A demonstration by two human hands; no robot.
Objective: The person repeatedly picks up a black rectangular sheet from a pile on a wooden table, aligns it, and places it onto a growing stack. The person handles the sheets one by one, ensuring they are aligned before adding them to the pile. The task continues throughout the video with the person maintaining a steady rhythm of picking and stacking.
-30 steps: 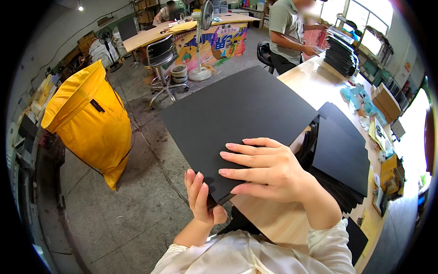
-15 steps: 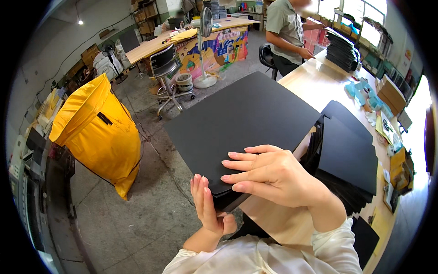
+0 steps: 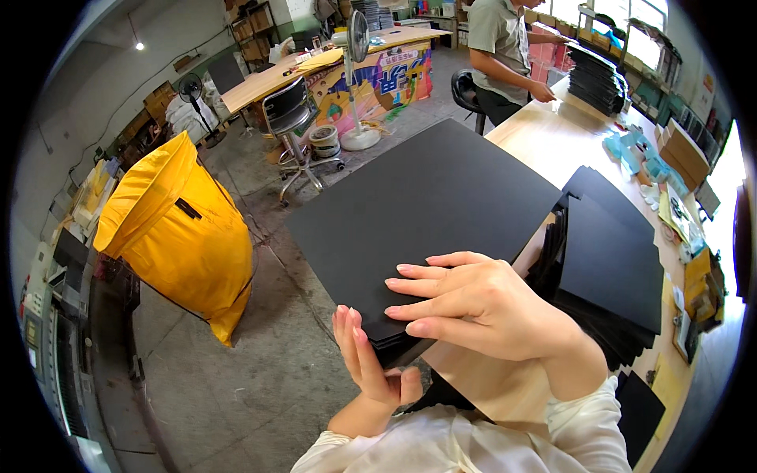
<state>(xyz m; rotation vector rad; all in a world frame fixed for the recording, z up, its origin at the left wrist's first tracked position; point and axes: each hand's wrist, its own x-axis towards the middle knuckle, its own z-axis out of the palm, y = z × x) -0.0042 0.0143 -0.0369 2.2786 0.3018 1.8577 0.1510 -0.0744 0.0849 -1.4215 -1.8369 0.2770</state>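
A stack of large, flat black sheets [image 3: 426,201] lies in front of me at the table's near-left edge; I cannot tell whether they are card or board. My right hand [image 3: 489,307] rests palm down on the top sheet near its front corner, fingers stretched and a little apart. Upright against the left side of that corner stands my left hand [image 3: 371,370], its fingers straight along the sheet edges and its thumb lower down. Several sheet edges show fanned slightly between the two hands. The underside of the stack is hidden.
To the right, more black sheets [image 3: 607,260] sit in an uneven pile on the wooden table [image 3: 520,130]. A co-worker [image 3: 501,59] stands at its far end by a tall black stack [image 3: 595,83]. On the left floor are a yellow sack [image 3: 177,236], a chair [image 3: 288,110] and a fan [image 3: 359,79].
The whole view has shifted slightly, so the surroundings sit a little further right. Both hands keep nearly the same place on the stack, and more sheet edges show at its front corner.
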